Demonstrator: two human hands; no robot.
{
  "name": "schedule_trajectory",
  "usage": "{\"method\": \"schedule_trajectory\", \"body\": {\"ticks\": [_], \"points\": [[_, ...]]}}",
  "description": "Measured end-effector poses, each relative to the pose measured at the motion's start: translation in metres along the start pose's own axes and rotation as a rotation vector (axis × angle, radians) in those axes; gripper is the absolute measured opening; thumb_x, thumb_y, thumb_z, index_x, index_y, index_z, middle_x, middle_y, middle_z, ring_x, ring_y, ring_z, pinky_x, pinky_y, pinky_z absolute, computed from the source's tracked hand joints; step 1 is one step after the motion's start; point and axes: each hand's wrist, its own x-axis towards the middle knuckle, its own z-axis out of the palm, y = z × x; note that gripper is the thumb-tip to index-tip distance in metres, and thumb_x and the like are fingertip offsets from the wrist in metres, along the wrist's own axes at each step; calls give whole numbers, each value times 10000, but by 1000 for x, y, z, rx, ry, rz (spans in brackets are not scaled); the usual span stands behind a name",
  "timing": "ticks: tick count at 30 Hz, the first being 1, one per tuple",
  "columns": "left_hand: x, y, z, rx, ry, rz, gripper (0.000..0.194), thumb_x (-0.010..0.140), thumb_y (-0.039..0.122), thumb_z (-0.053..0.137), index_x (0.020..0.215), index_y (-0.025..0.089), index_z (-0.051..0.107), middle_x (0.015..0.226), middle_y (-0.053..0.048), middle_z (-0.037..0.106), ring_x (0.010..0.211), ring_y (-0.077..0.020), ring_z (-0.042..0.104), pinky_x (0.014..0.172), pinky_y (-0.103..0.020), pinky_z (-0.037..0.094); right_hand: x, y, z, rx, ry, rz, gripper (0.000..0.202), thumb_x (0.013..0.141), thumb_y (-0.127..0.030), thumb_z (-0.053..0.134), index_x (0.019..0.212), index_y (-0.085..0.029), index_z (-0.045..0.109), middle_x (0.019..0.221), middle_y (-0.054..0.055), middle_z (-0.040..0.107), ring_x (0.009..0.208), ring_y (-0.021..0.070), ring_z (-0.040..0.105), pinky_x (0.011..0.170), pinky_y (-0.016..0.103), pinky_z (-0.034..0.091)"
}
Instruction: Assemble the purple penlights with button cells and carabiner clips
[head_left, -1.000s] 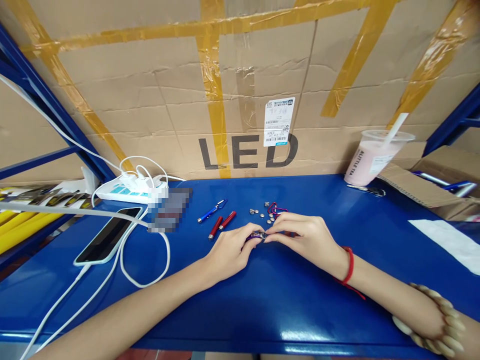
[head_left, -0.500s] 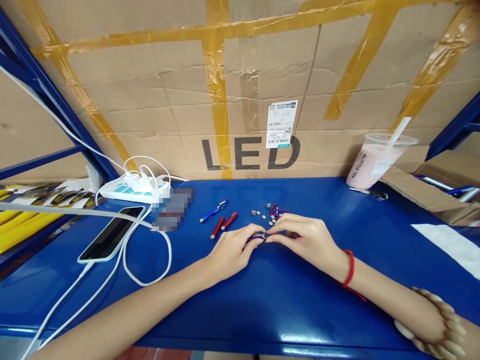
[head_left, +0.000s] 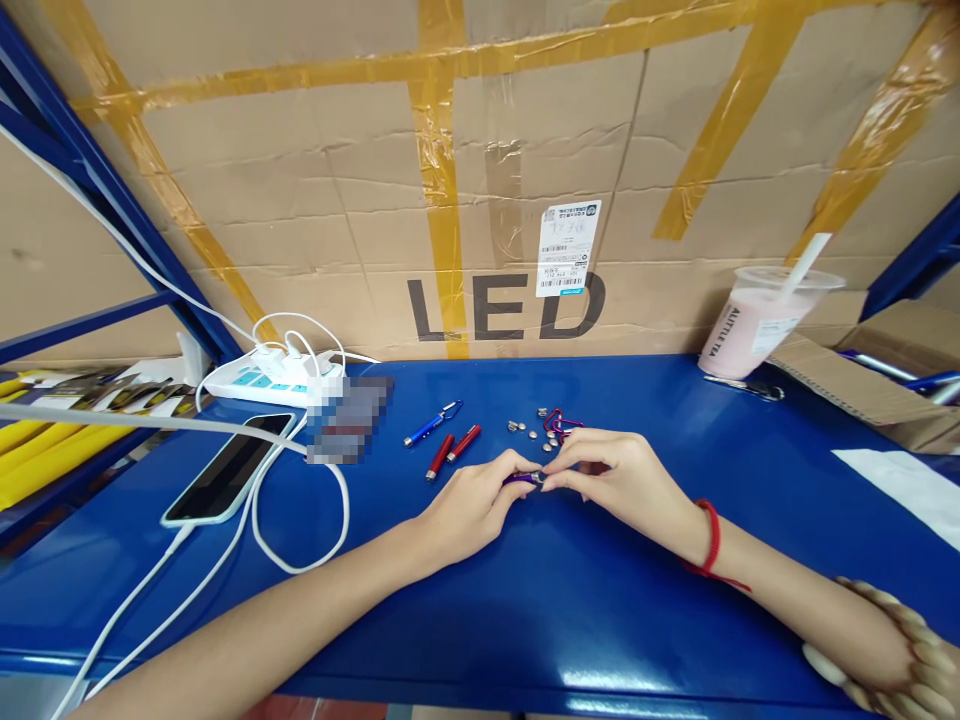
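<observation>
Left hand (head_left: 469,512): grip closed around a small purple tube (head_left: 519,478), the fingers covering most of its body; right hand (head_left: 628,480): grip pinched, thumb and forefinger, on the metal end of the same tube; the tube sits between the two hands, over the middle of the tabletop (head_left: 540,620); just beyond the fingertips lie several small metal discs (head_left: 533,435) and coloured clips (head_left: 555,413), the latter partly hidden by the right hand; to the left lie two red tubes (head_left: 440,457), close together, and a blue tube (head_left: 425,430); farther left lies a phone (head_left: 232,470) with a white cable (head_left: 347,505), looped near the left forearm.

A power strip (head_left: 251,383) lies behind the phone; a large carton (head_left: 337,230) marked LED blocks the rear; at right rear, a drink cup (head_left: 757,325) stands near an open box (head_left: 847,385); a white sheet (head_left: 907,495) lies at far right.
</observation>
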Motion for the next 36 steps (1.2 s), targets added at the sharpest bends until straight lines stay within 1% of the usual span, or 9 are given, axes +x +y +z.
{"method": "schedule_trajectory", "body": {"ticks": [5,8,11,14,18,22,25,28,36], "points": [[-3,2,-1,27,-38,23,110,919,177,386,968,189,483,1054,-47,638,909,-181,627,737,-260,480,0,0,1,162,-67,123,347,770,-488,614,679,-162,688,673,23,618,424,83,527,443,215,444],[-4,3,-2,32,-50,31,86,922,175,389,959,195,465,1101,-45,629,976,-189,614,757,-265,487,0,-1,1,226,-81,159,321,751,-469,641,681,-158,687,678,22,612,419,82,532,426,208,450],[-4,3,-1,53,-47,56,75,920,172,401,948,194,468,1098,-41,634,977,-183,618,765,-261,498,0,-1,2,261,-94,179,318,735,-468,655,672,-158,687,659,17,599,418,82,531,406,197,442],[-5,1,0,102,-4,136,76,918,180,405,930,186,480,1046,-48,653,945,-175,632,770,-251,508,1,-3,2,278,-114,204,335,724,-479,662,656,-151,681,638,13,583,401,79,531,392,192,426],[-7,-2,3,196,99,292,143,937,209,362,927,172,499,955,-65,669,891,-173,644,744,-251,518,1,-7,2,286,-127,232,360,715,-489,666,629,-140,664,617,9,568,378,79,534,383,194,405],[-7,-3,3,239,146,358,168,939,205,361,937,159,522,903,-71,672,825,-168,650,703,-250,523,1,-8,2,282,-147,238,357,717,-479,669,629,-134,664,617,15,578,375,78,533,388,193,405],[-7,-3,2,240,169,367,181,935,202,373,924,159,548,893,-67,676,813,-167,650,699,-252,523,1,-7,2,266,-161,236,337,720,-469,670,631,-143,664,621,12,583,378,75,531,385,187,406],[-6,-4,2,229,181,342,181,930,204,389,926,162,566,907,-63,680,814,-164,651,707,-253,525,1,-6,3,264,-154,243,331,722,-465,669,635,-146,656,636,9,585,374,72,531,378,183,402],[-5,-4,2,168,159,301,173,925,212,406,938,163,571,924,-62,678,821,-164,646,711,-252,522,3,-8,3,292,-158,255,365,723,-483,657,635,-129,647,643,19,586,371,73,529,379,185,389]]}}
